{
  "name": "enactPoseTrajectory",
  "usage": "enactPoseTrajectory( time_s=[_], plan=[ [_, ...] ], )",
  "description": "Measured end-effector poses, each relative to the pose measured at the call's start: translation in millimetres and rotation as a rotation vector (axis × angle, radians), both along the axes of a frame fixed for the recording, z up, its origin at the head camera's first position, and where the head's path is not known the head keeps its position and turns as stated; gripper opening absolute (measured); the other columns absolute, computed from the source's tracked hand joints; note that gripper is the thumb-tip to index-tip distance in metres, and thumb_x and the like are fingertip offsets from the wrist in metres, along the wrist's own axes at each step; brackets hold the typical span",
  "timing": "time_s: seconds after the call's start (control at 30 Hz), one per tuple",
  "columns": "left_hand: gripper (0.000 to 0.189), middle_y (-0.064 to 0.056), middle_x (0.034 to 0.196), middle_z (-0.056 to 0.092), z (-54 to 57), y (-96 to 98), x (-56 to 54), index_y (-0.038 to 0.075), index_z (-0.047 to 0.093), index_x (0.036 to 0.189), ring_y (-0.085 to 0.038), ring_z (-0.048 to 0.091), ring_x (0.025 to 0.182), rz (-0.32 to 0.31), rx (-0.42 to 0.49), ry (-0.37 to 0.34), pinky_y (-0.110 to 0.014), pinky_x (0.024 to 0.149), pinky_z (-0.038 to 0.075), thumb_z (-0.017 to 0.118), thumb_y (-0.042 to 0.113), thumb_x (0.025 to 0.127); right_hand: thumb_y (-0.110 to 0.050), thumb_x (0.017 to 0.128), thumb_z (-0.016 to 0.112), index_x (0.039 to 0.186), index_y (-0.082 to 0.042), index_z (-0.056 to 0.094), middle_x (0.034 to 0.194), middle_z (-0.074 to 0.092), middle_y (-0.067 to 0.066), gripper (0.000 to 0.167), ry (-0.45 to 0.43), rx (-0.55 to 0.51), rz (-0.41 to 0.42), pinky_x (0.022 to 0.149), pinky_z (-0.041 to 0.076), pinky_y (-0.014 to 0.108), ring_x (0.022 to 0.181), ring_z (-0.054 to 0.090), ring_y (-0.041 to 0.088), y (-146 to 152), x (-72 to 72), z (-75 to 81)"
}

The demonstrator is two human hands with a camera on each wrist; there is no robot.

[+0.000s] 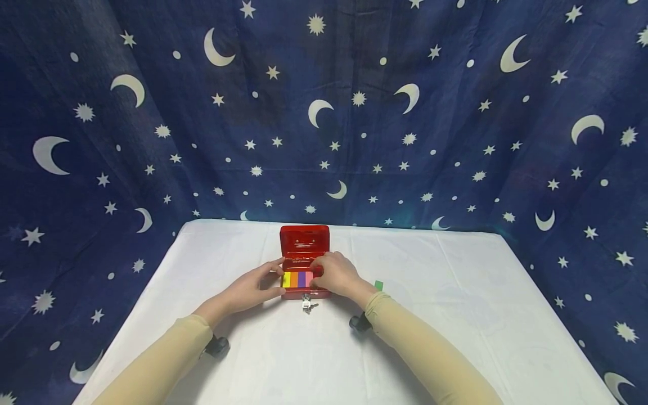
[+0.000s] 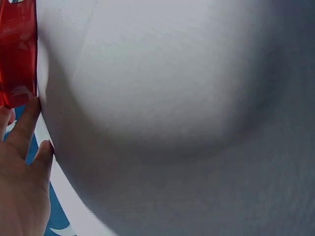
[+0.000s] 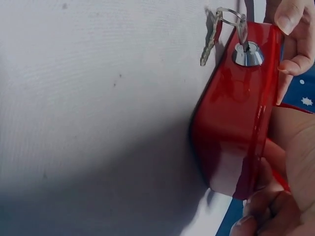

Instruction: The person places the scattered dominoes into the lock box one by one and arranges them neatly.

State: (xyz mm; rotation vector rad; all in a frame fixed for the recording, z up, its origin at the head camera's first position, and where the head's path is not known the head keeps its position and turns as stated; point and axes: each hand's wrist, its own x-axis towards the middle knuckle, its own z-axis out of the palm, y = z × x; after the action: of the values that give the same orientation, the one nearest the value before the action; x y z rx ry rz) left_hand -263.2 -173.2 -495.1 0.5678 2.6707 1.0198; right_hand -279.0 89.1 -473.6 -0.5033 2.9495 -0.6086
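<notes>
A red metal cash box (image 1: 293,294) stands on the white table with its lid (image 1: 305,239) raised. Yellow (image 1: 286,279), orange (image 1: 294,279), purple (image 1: 301,279) and pink (image 1: 309,278) blocks lie side by side inside. My right hand (image 1: 338,274) reaches over the box's right end, thumb and forefinger at the two ends of the pink block, which they seem to pinch; the palm hides what lies further right. With fingers fairly straight, my left hand (image 1: 253,288) touches the box's left end. Keys (image 3: 242,29) hang from the front lock (image 3: 248,55).
Partly behind my right wrist, a green block (image 1: 378,286) lies on the white-covered table (image 1: 445,337). Dark blue cloth (image 1: 354,140) with moons and stars hangs behind and along both sides. Each wrist carries a dark camera.
</notes>
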Motion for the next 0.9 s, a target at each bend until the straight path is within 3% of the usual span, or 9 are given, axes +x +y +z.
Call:
enactPoseTrajectory(
  time_s=[0.27,0.63,0.9],
  plan=[
    [0.044,0.015,0.163,0.034,-0.2,0.2,1.2,0.032,0.058,0.124,-0.024,0.030,0.152,-0.003,0.000,-0.001,-0.064,0.116,0.029,0.076,0.051,0.088,-0.034,0.083,0.086,0.119,-0.017,0.075,0.109,0.072,-0.004,0.041,0.003,-0.079,0.009,0.095,0.053,0.041,0.105,0.058,0.017,10,2.2,8.1],
    [0.042,0.014,0.163,0.035,-2.2,0.6,-0.9,0.033,0.056,0.122,-0.024,0.032,0.151,0.005,-0.003,-0.008,-0.063,0.116,0.030,0.076,0.049,0.089,-0.034,0.084,0.084,0.121,-0.018,0.075,0.096,0.068,-0.003,0.041,-0.027,-0.117,-0.016,0.083,0.050,0.034,0.092,0.054,0.016,21,5.5,18.1],
    [0.043,0.016,0.163,0.034,-2.7,0.9,-1.1,0.033,0.056,0.123,-0.024,0.031,0.151,-0.002,0.003,0.000,-0.063,0.117,0.029,0.076,0.050,0.089,-0.034,0.086,0.082,0.122,-0.018,0.075,0.086,0.062,-0.008,0.040,0.014,-0.148,0.011,0.076,0.049,0.033,0.088,0.054,0.015,33,12.5,22.7]
  ],
)
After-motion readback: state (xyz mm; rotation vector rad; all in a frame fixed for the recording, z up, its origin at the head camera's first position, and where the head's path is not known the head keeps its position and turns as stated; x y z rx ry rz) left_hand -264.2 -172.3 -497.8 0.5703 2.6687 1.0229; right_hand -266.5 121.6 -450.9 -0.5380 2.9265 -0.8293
